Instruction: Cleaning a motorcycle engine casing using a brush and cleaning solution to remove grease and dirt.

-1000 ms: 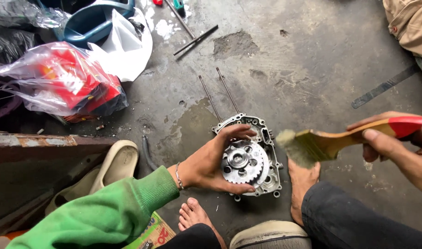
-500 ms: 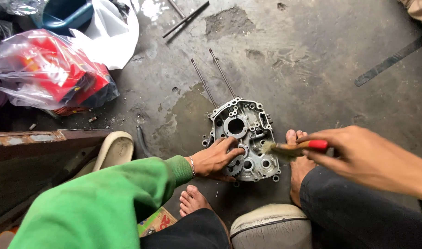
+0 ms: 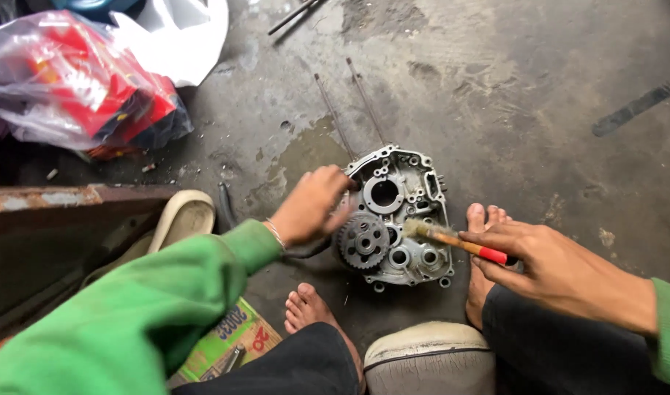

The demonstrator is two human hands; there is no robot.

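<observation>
One view only, head camera looking down. Both hands work on a grey cast engine case half (image 3: 401, 212) lying flat on the stained concrete floor (image 3: 540, 95), between the person's bare feet and just ahead of them. Left hand (image 3: 313, 205) sits at the case's left edge, fingers (image 3: 342, 219) curled and blurred against the rim just above the toothed gear (image 3: 363, 241); it looks like a loose steadying grip on the casting, though I can't tell how tightly it closes. Right hand (image 3: 547, 260) is closed in a pinch round the red end of a paintbrush (image 3: 459, 243). Brush long axis runs roughly level, tilted slightly up to the left, bristles pointing away from the fingertips toward the case and touching its lower middle, just right of the gear. So the case lies directly left of the right fingers, along the brush line, and immediately right of the left fingers. Left hand is the nearer one, in contact; right reaches it only through the brush. Case long axis runs away from the person, with two thin studs (image 3: 349, 110) sticking out of its far edge. Beyond the left hand: a pale sandal (image 3: 178, 219), a rusty metal edge (image 3: 42, 197), a clear bag of red packages (image 3: 79, 88).
</observation>
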